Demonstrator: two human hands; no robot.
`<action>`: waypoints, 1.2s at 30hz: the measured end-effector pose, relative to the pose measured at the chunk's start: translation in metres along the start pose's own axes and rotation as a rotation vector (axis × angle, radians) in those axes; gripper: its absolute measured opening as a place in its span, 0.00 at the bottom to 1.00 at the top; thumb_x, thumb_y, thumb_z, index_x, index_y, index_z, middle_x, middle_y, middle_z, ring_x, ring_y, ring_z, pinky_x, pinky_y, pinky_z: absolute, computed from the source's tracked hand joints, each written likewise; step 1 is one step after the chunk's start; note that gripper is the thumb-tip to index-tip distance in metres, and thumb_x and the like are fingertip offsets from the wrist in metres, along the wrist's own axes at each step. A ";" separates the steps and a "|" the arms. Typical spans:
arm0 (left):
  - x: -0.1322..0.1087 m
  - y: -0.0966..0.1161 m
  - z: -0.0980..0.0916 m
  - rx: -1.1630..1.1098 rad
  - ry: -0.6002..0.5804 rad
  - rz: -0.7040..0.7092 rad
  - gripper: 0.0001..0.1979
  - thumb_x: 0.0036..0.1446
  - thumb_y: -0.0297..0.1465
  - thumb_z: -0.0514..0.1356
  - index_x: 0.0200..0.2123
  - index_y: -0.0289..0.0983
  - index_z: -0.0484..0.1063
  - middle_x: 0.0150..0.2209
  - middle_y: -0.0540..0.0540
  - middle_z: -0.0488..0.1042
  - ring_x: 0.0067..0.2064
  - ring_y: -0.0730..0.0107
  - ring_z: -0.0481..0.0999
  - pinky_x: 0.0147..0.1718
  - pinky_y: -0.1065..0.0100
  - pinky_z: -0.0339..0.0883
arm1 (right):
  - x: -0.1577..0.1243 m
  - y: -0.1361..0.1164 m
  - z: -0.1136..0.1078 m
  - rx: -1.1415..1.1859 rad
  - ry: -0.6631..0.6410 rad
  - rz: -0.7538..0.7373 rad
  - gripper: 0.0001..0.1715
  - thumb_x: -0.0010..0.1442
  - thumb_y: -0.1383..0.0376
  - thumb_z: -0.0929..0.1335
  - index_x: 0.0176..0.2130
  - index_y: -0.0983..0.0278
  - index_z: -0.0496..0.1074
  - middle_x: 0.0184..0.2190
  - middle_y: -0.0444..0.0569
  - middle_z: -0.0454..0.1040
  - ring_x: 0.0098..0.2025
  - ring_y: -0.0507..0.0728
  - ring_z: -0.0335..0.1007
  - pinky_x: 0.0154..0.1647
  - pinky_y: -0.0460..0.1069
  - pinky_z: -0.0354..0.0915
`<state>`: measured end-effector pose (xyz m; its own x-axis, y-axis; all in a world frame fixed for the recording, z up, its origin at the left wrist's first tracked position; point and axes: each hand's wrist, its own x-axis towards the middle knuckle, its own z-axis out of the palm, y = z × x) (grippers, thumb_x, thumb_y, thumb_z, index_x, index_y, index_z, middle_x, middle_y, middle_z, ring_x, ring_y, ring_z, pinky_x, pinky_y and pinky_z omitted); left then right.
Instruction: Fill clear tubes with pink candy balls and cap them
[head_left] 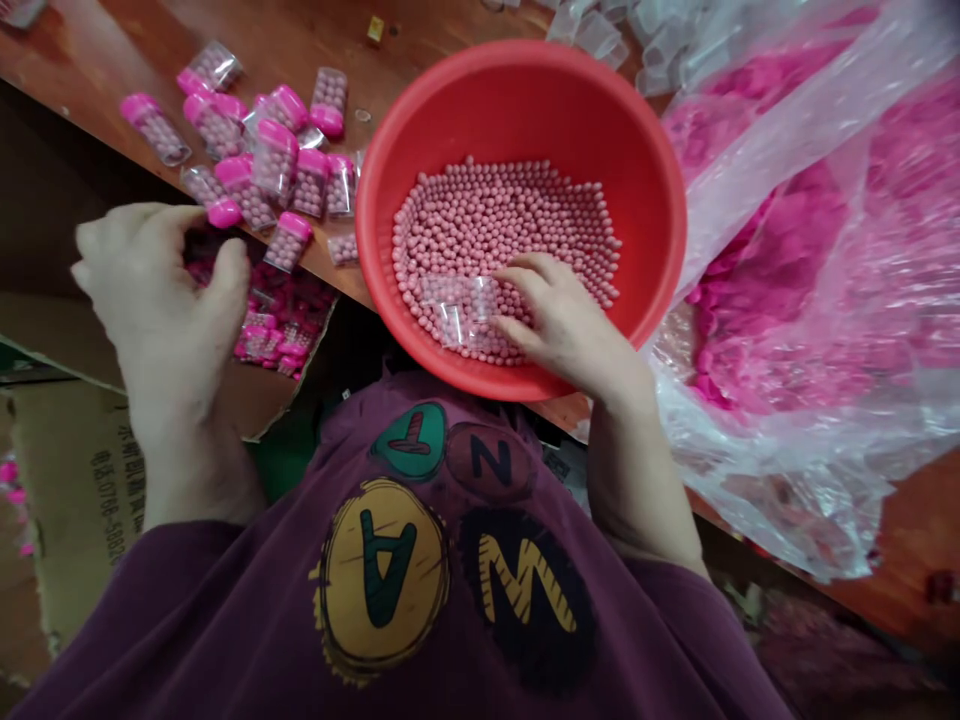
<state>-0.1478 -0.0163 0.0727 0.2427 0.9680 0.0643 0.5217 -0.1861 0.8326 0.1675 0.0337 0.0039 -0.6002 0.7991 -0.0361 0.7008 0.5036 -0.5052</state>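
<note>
Wooden tabletop, sloping across the view, with a person in a maroon T-shirt working at its edge. Large clear plastic bag heaped with loose pink material sits to the person's right, spilling over the tabletop, its contents too blurred to identify. Its bulk is kept to one side, apparently leaving the space in front of the body for handwork. Flattened cardboard box lies low on the left, below the tabletop edge.

Red plastic basin sits directly before the person, close to the chest, within easy reach. Its high wall seems to keep the pink beads pooled in one shallow mass.

Right hand rests in the basin, its fingers closed over a clear plastic tube, pressing it flat against the beads. The tube lies on its side, half-sunk among them, and looks uncapped.

Left hand hovers beyond the tabletop edge, fingers curled, above pink-capped bead-filled tubes scattered on the wood. More capped tubes lie in a cardboard tray below. Cannot tell whether the left fingers grip anything. Empty clear tubes are piled beyond the basin.
</note>
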 end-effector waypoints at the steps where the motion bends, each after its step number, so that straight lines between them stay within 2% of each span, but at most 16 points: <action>1: 0.008 0.003 0.006 0.067 -0.020 0.020 0.18 0.76 0.43 0.60 0.60 0.42 0.80 0.51 0.41 0.85 0.66 0.45 0.79 0.62 0.48 0.75 | 0.003 -0.005 0.006 -0.031 -0.021 0.022 0.29 0.74 0.62 0.68 0.70 0.64 0.71 0.70 0.65 0.74 0.70 0.74 0.72 0.74 0.72 0.70; 4: 0.032 0.009 0.033 0.270 -0.090 0.078 0.15 0.74 0.41 0.62 0.57 0.42 0.81 0.51 0.41 0.85 0.67 0.44 0.77 0.65 0.46 0.71 | 0.015 -0.024 0.017 -0.159 -0.105 0.087 0.34 0.76 0.65 0.64 0.76 0.72 0.65 0.74 0.72 0.70 0.70 0.77 0.70 0.71 0.74 0.69; 7: 0.046 0.001 0.057 0.500 -0.171 0.105 0.12 0.73 0.34 0.60 0.52 0.39 0.82 0.50 0.38 0.85 0.64 0.43 0.78 0.67 0.42 0.68 | 0.020 -0.035 0.016 -0.265 -0.219 0.125 0.29 0.77 0.66 0.62 0.70 0.75 0.71 0.68 0.73 0.76 0.65 0.79 0.72 0.66 0.73 0.70; 10: 0.055 -0.010 0.075 0.714 -0.320 0.138 0.13 0.71 0.26 0.56 0.46 0.35 0.83 0.46 0.36 0.86 0.57 0.44 0.81 0.66 0.40 0.67 | 0.019 -0.036 0.014 -0.282 -0.185 0.145 0.28 0.76 0.65 0.65 0.69 0.73 0.72 0.68 0.72 0.75 0.66 0.79 0.70 0.65 0.72 0.68; 12: 0.062 -0.015 0.083 0.782 -0.409 0.144 0.16 0.68 0.22 0.55 0.45 0.33 0.83 0.44 0.35 0.86 0.54 0.46 0.83 0.63 0.43 0.70 | 0.018 -0.035 0.015 -0.240 -0.134 0.117 0.31 0.75 0.65 0.65 0.72 0.72 0.69 0.72 0.71 0.72 0.68 0.77 0.68 0.65 0.70 0.67; 15: 0.072 -0.017 0.087 0.781 -0.492 0.108 0.17 0.66 0.19 0.53 0.48 0.31 0.83 0.47 0.34 0.85 0.51 0.50 0.85 0.53 0.54 0.74 | 0.019 -0.034 0.020 -0.178 -0.147 0.086 0.26 0.77 0.67 0.63 0.68 0.72 0.72 0.67 0.68 0.77 0.64 0.75 0.69 0.64 0.66 0.66; 18: 0.080 -0.019 0.083 0.665 -0.536 0.106 0.17 0.64 0.19 0.55 0.50 0.32 0.79 0.50 0.34 0.83 0.50 0.53 0.83 0.48 0.58 0.73 | 0.020 -0.035 0.023 -0.162 -0.184 0.089 0.22 0.77 0.67 0.62 0.61 0.73 0.76 0.61 0.68 0.80 0.60 0.74 0.69 0.62 0.65 0.65; 20: 0.085 -0.021 0.081 0.515 -0.510 0.108 0.14 0.62 0.19 0.58 0.47 0.33 0.78 0.47 0.38 0.82 0.49 0.55 0.82 0.47 0.59 0.72 | 0.019 -0.033 0.022 -0.143 -0.164 0.081 0.21 0.76 0.67 0.63 0.60 0.73 0.76 0.60 0.68 0.81 0.60 0.74 0.69 0.61 0.65 0.65; 22: 0.091 -0.020 0.081 0.311 -0.436 0.070 0.10 0.58 0.21 0.61 0.43 0.35 0.77 0.41 0.44 0.81 0.45 0.60 0.80 0.45 0.62 0.72 | 0.016 -0.030 0.020 -0.100 -0.095 0.080 0.21 0.76 0.66 0.63 0.60 0.72 0.76 0.59 0.68 0.81 0.61 0.73 0.68 0.62 0.66 0.64; 25: 0.097 -0.015 0.084 -0.060 -0.253 -0.035 0.07 0.55 0.25 0.66 0.39 0.37 0.75 0.35 0.49 0.77 0.38 0.67 0.76 0.41 0.65 0.70 | 0.011 -0.022 0.017 0.060 0.040 0.092 0.19 0.77 0.62 0.63 0.57 0.67 0.77 0.56 0.65 0.83 0.59 0.71 0.71 0.63 0.66 0.66; 27: 0.100 -0.010 0.087 -0.313 -0.191 -0.100 0.10 0.55 0.30 0.71 0.40 0.36 0.77 0.36 0.48 0.78 0.39 0.69 0.75 0.41 0.65 0.71 | 0.007 -0.016 0.016 0.244 0.143 0.097 0.18 0.77 0.59 0.64 0.54 0.65 0.78 0.53 0.62 0.84 0.56 0.68 0.75 0.62 0.65 0.70; 30: 0.102 -0.004 0.087 -0.587 -0.263 -0.172 0.21 0.49 0.34 0.78 0.45 0.35 0.81 0.41 0.46 0.79 0.42 0.67 0.78 0.46 0.62 0.75 | 0.004 -0.007 0.013 0.530 0.259 0.096 0.19 0.76 0.56 0.65 0.55 0.62 0.79 0.55 0.57 0.86 0.56 0.64 0.80 0.63 0.61 0.74; 33: 0.104 -0.003 0.087 -0.614 -0.312 -0.172 0.21 0.47 0.32 0.78 0.45 0.36 0.84 0.41 0.47 0.80 0.42 0.67 0.79 0.48 0.60 0.78 | 0.002 -0.003 0.010 0.699 0.280 0.108 0.19 0.76 0.54 0.66 0.54 0.59 0.82 0.51 0.49 0.87 0.53 0.61 0.81 0.61 0.58 0.75; 36: 0.110 -0.005 0.090 -0.476 -0.281 -0.089 0.16 0.47 0.30 0.75 0.42 0.37 0.86 0.42 0.47 0.82 0.39 0.70 0.78 0.43 0.64 0.76 | 0.002 -0.002 0.010 0.708 0.310 0.156 0.19 0.75 0.52 0.67 0.49 0.60 0.83 0.42 0.47 0.86 0.46 0.60 0.80 0.53 0.55 0.76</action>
<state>-0.0503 0.0760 0.0264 0.4578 0.8819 -0.1121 0.1387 0.0537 0.9889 0.1609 0.0309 -0.0036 -0.3069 0.9510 0.0375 0.2935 0.1320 -0.9468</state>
